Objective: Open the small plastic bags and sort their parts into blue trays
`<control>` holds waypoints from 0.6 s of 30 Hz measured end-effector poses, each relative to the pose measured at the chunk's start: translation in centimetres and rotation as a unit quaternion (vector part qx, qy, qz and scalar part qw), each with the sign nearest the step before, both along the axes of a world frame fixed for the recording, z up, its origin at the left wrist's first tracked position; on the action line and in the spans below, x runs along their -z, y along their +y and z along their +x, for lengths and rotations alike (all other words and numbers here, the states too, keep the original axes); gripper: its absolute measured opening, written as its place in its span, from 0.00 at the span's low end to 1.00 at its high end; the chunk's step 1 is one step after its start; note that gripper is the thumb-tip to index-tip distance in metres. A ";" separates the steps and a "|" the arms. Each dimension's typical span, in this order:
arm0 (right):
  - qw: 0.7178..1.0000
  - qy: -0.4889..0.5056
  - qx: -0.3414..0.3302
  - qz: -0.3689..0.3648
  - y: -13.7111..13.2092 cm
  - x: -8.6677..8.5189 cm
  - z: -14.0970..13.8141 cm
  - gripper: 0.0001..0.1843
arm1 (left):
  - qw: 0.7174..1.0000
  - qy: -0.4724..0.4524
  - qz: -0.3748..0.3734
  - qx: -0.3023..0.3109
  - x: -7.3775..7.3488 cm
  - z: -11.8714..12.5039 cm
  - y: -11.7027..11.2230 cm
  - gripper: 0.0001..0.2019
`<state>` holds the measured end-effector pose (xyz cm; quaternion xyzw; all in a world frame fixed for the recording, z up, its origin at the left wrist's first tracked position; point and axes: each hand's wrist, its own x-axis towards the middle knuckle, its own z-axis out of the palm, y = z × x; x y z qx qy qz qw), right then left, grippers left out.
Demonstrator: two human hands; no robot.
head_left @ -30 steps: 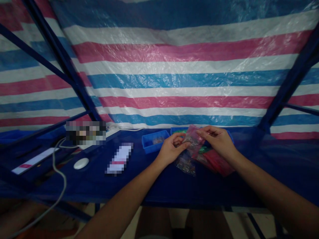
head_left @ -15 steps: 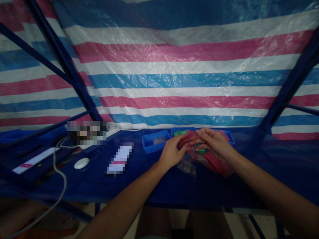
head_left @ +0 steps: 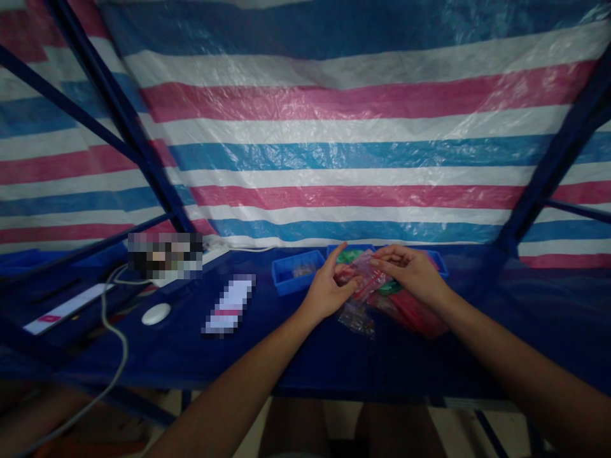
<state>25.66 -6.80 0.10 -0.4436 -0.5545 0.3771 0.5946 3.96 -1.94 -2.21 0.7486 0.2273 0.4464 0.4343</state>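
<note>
Between my hands is a small see-through pinkish-red plastic bag (head_left: 365, 275). My right hand (head_left: 420, 273) pinches its upper right edge between thumb and fingertips. My left hand (head_left: 327, 292) holds the bag's left side, thumb across the front and index finger raised. Below them, on the blue table, lie a clear plastic bag (head_left: 357, 319) with small contents too dim to make out and a heap of red plastic bags (head_left: 417, 315). Something green (head_left: 389, 287) shows on top of that heap, partly behind the bag and my right fingers.
Behind my hands stand a blue bin (head_left: 281, 273) with small clear packets, another bin with green items (head_left: 351, 256), and a third bin (head_left: 443, 264) with red pieces. A phone (head_left: 231, 305), a white oval object (head_left: 156, 313) and a white cable (head_left: 125, 356) are at left.
My left index finger has lifted and straightened, opening that hand's grip somewhat. The pinkish-red bag now shows more plainly between my hands. The bags on the table lie about where they were.
</note>
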 end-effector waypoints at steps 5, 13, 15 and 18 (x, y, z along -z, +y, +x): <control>0.999 0.051 0.014 -0.002 0.2 -0.1 0.2 0.21 | 0.998 -0.047 -0.051 0.010 0.5 0.3 0.8 0.42; 0.998 0.013 -0.027 -0.057 -0.3 -0.2 -0.1 0.22 | 0.984 -0.112 -0.131 0.034 0.1 0.6 1.0 0.42; 0.999 0.008 -0.008 -0.032 0.0 -0.1 0.2 0.20 | 0.983 -0.125 -0.131 0.028 0.0 0.6 1.0 0.41; 0.997 0.017 0.075 0.029 0.6 -0.2 2.0 0.19 | 0.983 -0.134 -0.123 0.008 -0.1 0.5 1.3 0.41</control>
